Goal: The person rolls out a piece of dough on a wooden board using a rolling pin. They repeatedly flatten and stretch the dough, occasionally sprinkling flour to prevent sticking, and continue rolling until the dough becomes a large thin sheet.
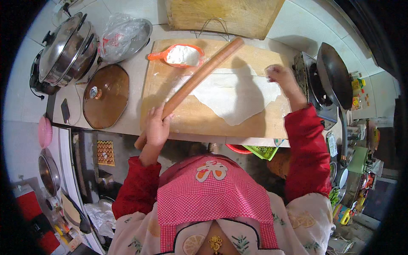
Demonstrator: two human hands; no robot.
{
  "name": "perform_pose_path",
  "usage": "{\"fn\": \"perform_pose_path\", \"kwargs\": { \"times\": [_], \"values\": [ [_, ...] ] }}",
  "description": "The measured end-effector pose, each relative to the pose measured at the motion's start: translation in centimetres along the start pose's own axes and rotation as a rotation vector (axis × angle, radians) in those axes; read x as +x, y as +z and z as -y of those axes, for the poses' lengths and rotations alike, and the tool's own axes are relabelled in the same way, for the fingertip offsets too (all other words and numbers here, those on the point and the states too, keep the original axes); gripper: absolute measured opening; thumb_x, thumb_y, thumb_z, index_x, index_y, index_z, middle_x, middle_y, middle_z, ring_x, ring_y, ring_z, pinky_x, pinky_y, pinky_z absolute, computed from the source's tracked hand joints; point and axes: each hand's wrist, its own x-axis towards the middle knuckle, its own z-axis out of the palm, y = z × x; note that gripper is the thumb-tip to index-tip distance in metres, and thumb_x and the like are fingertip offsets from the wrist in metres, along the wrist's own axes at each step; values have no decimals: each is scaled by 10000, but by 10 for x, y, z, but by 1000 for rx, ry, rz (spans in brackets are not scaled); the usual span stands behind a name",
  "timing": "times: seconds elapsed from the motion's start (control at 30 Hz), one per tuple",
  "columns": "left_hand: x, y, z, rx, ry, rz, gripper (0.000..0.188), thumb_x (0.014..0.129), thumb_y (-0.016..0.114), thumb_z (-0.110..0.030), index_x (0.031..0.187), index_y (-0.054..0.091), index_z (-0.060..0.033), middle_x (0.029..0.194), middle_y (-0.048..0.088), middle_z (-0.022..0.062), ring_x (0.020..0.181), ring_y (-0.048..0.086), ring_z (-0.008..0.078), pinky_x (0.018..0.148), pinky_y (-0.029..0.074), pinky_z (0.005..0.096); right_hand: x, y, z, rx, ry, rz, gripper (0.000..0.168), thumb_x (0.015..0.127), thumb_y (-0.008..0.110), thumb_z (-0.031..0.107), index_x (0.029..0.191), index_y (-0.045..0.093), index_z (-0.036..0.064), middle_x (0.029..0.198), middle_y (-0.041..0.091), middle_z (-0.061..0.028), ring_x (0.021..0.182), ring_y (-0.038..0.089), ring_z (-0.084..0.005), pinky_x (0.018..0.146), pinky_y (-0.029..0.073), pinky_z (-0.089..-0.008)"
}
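Observation:
A long wooden rolling pin (204,71) lies slanted in the air or on the board, gripped near its lower end by my left hand (157,126). Beneath and to its right, a thin sheet of dough (223,105) spreads over the wooden board (178,122), with a folded or overlapping band along its upper part. My right hand (278,74) is at the dough's upper right edge, fingers curled; whether they pinch anything is unclear. Near the board's back left, an orange scoop (156,56) holds white flour (183,55).
Left of the board are a glass lid (106,108), a phone (65,110), a steel pot (60,57) and a plastic bag (118,38) on a metal lid. A wok (334,75) sits on the stove at right. A wooden board (220,16) leans against the back wall.

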Motion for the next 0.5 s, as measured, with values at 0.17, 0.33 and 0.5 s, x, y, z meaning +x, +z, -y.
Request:
{"fn": "perform_pose_path", "kwargs": {
  "times": [0.17,0.33,0.5],
  "values": [
    [5,-8,-4,-106,-35,-13,465,866,694,-222,1243,567,19,1073,600,274,1034,549,465,903,437,501,-1,63,-35,254,74,142,417,1013,530,336,1210,621,-19,1172,657,-109,1080,609,-201,978,471,-353],
    [-1,-5,4,-19,12,-49,477,858,699,-228,1259,577,-1,1110,601,275,1072,542,466,942,426,503,-1,50,-108,-812,-265,-280,593,985,499,383,1390,445,-47,1388,512,-232,1311,450,-394,1095,354,-448],
    [-6,-10,8,-97,-120,-4,504,851,707,-219,1292,573,-15,1187,591,281,1125,539,455,991,418,476,0,152,-92,-1079,-331,-324,802,937,494,551,1478,319,-15,1504,377,-220,1398,332,-404,1164,213,-517]
  ]
}}
